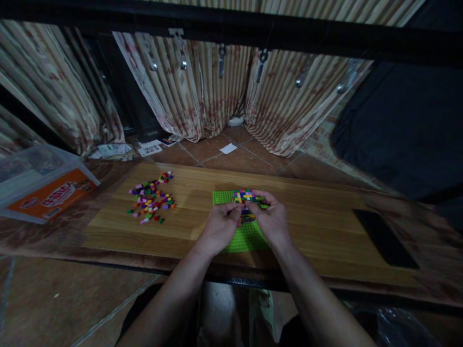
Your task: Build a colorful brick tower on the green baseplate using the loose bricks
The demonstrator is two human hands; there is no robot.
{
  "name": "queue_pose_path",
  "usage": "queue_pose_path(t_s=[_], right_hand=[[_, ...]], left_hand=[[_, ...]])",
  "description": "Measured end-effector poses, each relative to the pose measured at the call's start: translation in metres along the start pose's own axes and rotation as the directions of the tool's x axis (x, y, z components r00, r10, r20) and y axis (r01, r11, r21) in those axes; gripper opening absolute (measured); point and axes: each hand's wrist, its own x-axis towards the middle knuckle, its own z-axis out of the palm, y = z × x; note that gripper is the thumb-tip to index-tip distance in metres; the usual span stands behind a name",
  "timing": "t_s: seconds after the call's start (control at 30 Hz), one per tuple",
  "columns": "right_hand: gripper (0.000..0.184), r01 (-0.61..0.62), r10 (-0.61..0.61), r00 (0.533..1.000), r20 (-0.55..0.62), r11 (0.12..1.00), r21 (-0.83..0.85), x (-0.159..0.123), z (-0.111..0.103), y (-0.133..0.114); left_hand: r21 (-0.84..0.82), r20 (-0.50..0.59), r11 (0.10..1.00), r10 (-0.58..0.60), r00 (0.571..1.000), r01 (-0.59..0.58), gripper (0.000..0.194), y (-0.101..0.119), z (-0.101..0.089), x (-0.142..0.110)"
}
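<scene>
A green studded baseplate (248, 238) lies on the wooden board in front of me. Over its far half is a multicoloured build of small toy bricks (244, 195), its top a patchwork of blue, yellow, white, purple and green. My left hand (222, 224) grips the near left side of the build, thumb and fingers closed. On the other side my right hand (272, 217) has its fingers curled round the right edge and its thumb on the near side. My fingers hide part of the build, and I cannot tell whether it touches the baseplate.
Loose coloured bricks (152, 200) are scattered on the left of the wooden board (318, 212). A clear plastic box (47, 185) with an orange label stands farther left. At the right end lies a dark flat slab (385, 238). Curtains (202, 91) hang behind a dark bar.
</scene>
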Motion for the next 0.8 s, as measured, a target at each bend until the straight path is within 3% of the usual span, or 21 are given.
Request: queue_pose_path(t_s=[0.33, 0.47, 0.6, 0.8], right_hand=[[0.033, -0.026, 0.026, 1.000, 0.001, 0.999, 0.041, 0.002, 0.003, -0.003], [0.034, -0.047, 0.046, 0.999, 0.016, 0.997, 0.063, 0.002, 0.004, -0.003], [0.036, -0.070, 0.062, 0.997, 0.048, 0.980, 0.187, 0.001, 0.001, -0.004], [0.026, 0.009, 0.023, 0.992, -0.124, 0.968, 0.252, 0.001, -0.015, -0.013]], left_hand=[[0.013, -0.019, 1.000, -0.012, 1.000, 0.012, 0.027, -0.002, 0.000, 0.003], [-0.061, -0.075, 0.998, -0.035, 0.997, 0.030, 0.029, 0.003, 0.002, 0.001], [-0.205, -0.086, 0.970, -0.153, 0.984, 0.133, 0.040, 0.020, 0.003, -0.005], [-0.390, 0.016, 0.895, -0.228, 0.973, 0.216, 0.062, 0.031, 0.002, -0.007]])
